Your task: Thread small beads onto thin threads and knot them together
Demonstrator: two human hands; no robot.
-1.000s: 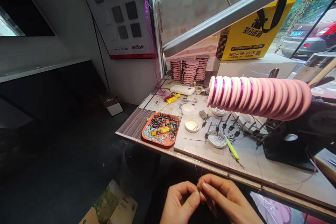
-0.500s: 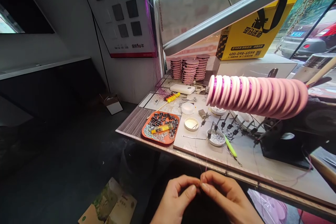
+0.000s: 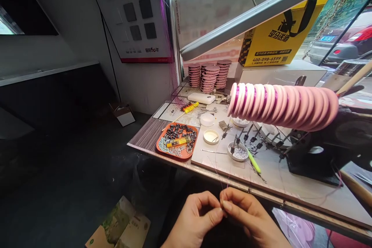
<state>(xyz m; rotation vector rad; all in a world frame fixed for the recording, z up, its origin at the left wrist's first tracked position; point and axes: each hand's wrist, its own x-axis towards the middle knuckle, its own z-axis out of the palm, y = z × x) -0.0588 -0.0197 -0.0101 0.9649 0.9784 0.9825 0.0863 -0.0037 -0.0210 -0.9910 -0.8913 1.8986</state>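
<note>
My left hand and my right hand meet in front of the table's edge, fingertips nearly touching. Both pinch thin fishing line, whose loose ends stick up above the fingers. Where the line runs between the fingertips is too fine to make out. Beyond the hands, on a pale board, lie a thin metal needle-like tool, a lime-green handled tool and a round dish of small white pieces.
An orange tray of floats and small parts sits at the left. A row of pink foam spools on a black machine juts over the right side. Stacked pink spools stand at the back, under a slanted lamp.
My left fingers have shifted slightly, the thumb now closer to the right fingertips. The line ends lean a little further left. The whole view has moved slightly.
</note>
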